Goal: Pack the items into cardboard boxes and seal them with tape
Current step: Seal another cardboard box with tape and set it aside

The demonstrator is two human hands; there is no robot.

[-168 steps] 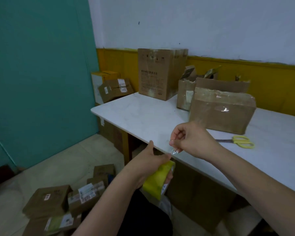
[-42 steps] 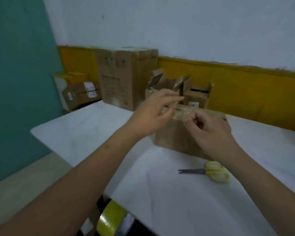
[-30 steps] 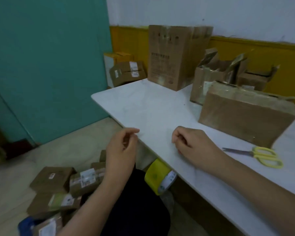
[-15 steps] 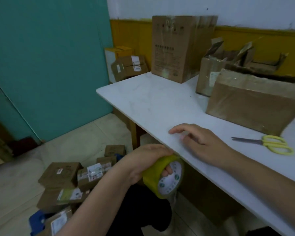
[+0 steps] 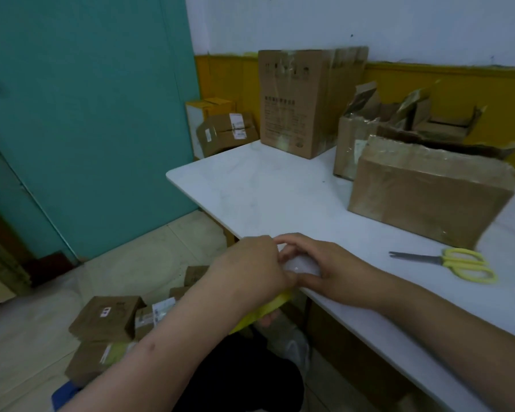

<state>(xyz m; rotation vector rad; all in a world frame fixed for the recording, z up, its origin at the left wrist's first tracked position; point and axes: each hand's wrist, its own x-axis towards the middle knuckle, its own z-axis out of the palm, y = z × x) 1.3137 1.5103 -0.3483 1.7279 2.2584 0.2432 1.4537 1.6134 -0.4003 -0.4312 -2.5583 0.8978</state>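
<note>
- The left hand [image 5: 250, 269] hangs just off the near edge of the worktop [image 5: 265, 197], fingers curled round a yellow tape roll [image 5: 272, 306]. Most of the roll is hidden under the hand.
- The right hand [image 5: 330, 270] rests on the worktop edge and touches the left hand, with its fingers bent towards it and its thumb along the edge. Whether it pinches the tape end cannot be told.
- On the floor [image 5: 149, 263], lower left, lie several small boxes [image 5: 107, 319] with white labels, packed close together.
- Beyond the worktop's far left corner, against the yellow wall band, sit two labelled boxes [image 5: 226, 132], the nearer one tilted.
- A tall box [image 5: 298, 102] stands upright at the back of the worktop, with printed text on its front.
- To its right are open boxes [image 5: 360, 129] with their flaps up.
- Just in front of those is a wide box [image 5: 428, 197]. Its top is closed and covered in wrinkled clear tape.
- Yellow-handled scissors [image 5: 449, 263] lie flat on the worktop near that box, with blades closed and pointing left. They are well apart from the hands.
</note>
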